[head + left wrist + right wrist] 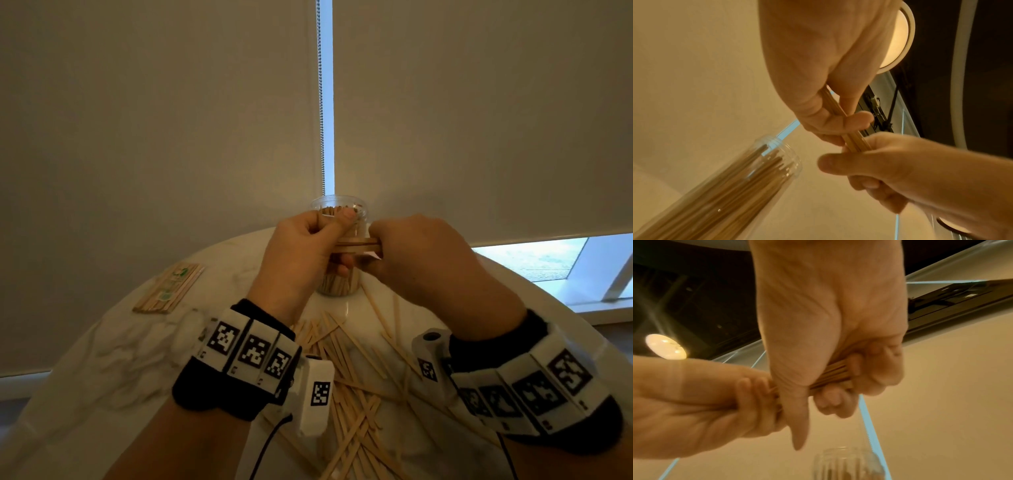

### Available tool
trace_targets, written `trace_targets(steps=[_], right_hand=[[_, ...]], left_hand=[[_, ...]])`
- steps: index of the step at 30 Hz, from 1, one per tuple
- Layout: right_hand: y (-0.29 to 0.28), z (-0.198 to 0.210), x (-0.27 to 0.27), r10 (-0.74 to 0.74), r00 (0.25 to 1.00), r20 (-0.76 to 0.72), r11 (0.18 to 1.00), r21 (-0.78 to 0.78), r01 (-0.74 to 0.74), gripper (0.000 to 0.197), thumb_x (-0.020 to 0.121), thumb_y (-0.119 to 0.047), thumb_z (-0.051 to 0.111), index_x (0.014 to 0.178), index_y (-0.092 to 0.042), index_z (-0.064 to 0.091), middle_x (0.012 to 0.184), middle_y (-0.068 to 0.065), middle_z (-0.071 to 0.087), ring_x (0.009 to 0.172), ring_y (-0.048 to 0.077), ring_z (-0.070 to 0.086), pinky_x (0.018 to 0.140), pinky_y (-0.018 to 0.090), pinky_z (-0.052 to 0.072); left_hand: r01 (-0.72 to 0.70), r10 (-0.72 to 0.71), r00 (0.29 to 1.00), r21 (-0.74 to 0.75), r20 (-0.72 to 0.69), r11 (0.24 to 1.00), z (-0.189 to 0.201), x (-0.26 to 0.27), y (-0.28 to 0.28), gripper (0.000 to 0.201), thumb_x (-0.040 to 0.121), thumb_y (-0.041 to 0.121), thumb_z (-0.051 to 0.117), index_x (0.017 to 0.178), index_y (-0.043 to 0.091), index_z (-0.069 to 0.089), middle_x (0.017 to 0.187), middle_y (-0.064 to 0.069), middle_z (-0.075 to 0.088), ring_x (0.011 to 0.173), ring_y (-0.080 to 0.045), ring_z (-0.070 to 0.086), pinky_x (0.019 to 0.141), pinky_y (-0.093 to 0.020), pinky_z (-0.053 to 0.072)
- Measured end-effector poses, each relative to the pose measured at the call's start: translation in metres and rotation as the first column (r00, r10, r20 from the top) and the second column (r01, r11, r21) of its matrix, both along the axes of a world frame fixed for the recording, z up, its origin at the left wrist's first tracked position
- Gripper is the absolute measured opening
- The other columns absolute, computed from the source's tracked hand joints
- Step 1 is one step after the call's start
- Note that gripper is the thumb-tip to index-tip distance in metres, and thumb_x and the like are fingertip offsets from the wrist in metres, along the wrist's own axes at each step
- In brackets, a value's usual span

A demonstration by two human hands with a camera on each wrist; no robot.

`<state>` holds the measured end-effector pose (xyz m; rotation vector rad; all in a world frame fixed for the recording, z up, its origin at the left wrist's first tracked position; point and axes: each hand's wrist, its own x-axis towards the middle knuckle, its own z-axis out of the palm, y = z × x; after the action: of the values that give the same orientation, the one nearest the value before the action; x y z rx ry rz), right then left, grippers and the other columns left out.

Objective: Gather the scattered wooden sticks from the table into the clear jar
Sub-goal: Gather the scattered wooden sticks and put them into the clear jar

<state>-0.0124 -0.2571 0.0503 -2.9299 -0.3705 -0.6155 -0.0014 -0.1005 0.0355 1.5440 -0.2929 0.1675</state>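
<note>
I hold one bundle of wooden sticks (358, 246) level between both hands, in front of the clear jar (339, 284). My left hand (305, 253) has its fingers (869, 185) and thumb curled round one end of the bundle; my right hand (421, 260) has its fingers (830, 400) wrapped tightly round the other end. Neither hand has any spare opening. The jar stands upright on the desk (102, 346), just behind the hands, and its mouth is uncovered. Progress: the jar is already well filled with sticks standing on end, reaching close to its rim. The bundle in hand is not yet in the jar. Remaining: a loose pile of sticks (352, 387) lies criss-crossed on the desk between my wrists, with several strays toward the right. I judge the task roughly half complete or somewhat beyond. A wrapped pack of sticks (169, 287) lies apart on the left of the desk.
</note>
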Motion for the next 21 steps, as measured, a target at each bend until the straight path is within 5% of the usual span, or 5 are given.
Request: trace_targets(steps=[6,9,11,16,21], right_hand=[[0.003,-0.01,0.008,-0.041,0.996,-0.08,0.997,0.059,0.046,0.026,0.09,-0.047,0.059,0.087,-0.023,0.068,0.062,-0.007,0.05,0.058,0.012,0.052,0.056,0.027,0.042],[0.005,-0.008,0.004,0.065,0.969,-0.237,0.996,0.072,-0.049,0.028,0.082,-0.055,0.07,0.083,-0.027,0.064,0.068,-0.008,0.057,0.066,0.01,0.058,0.06,0.026,0.045],[0.005,-0.003,0.0,0.159,0.941,-0.299,0.983,0.141,-0.121,0.033,0.078,-0.056,0.074,0.09,-0.027,0.066,0.075,-0.009,0.062,0.068,0.005,0.058,0.059,0.023,0.043],[-0.003,0.002,0.002,0.243,0.949,-0.202,0.923,0.35,-0.162,0.048,0.093,-0.064,0.042,0.092,-0.024,0.069,0.07,-0.004,0.059,0.064,0.008,0.054,0.06,0.026,0.041],[-0.007,0.004,0.003,0.26,0.949,-0.179,0.85,0.509,-0.137,0.033,0.098,-0.048,0.05,0.082,-0.03,0.073,0.044,-0.009,0.045,0.042,0.004,0.043,0.05,0.024,0.032]], left_hand=[[-0.086,0.078,0.996,0.201,0.044,0.976,-0.001,0.001,0.003,0.036,0.094,0.046,0.061,0.091,0.011,0.066,0.079,-0.01,0.074,0.051,-0.015,0.064,0.051,-0.027,0.052],[-0.021,0.011,1.0,0.557,0.023,0.83,-0.003,0.001,0.01,0.048,0.094,0.058,0.052,0.081,0.016,0.072,0.066,-0.001,0.072,0.039,-0.002,0.055,0.042,-0.015,0.043],[-0.028,0.042,0.999,0.61,-0.008,0.792,-0.004,0.006,0.018,0.053,0.093,0.058,0.053,0.069,0.014,0.07,0.054,0.003,0.065,0.034,0.002,0.047,0.041,-0.012,0.036],[-0.128,0.133,0.991,0.468,0.021,0.874,-0.011,0.02,0.033,0.058,0.093,0.057,0.056,0.065,0.007,0.067,0.047,0.005,0.049,0.039,-0.007,0.04,0.05,-0.024,0.036],[-0.067,0.074,0.997,0.179,-0.035,0.982,-0.015,0.021,0.025,0.048,0.096,0.045,0.058,0.076,0.002,0.069,0.052,-0.001,0.051,0.043,-0.011,0.038,0.044,-0.024,0.034]])
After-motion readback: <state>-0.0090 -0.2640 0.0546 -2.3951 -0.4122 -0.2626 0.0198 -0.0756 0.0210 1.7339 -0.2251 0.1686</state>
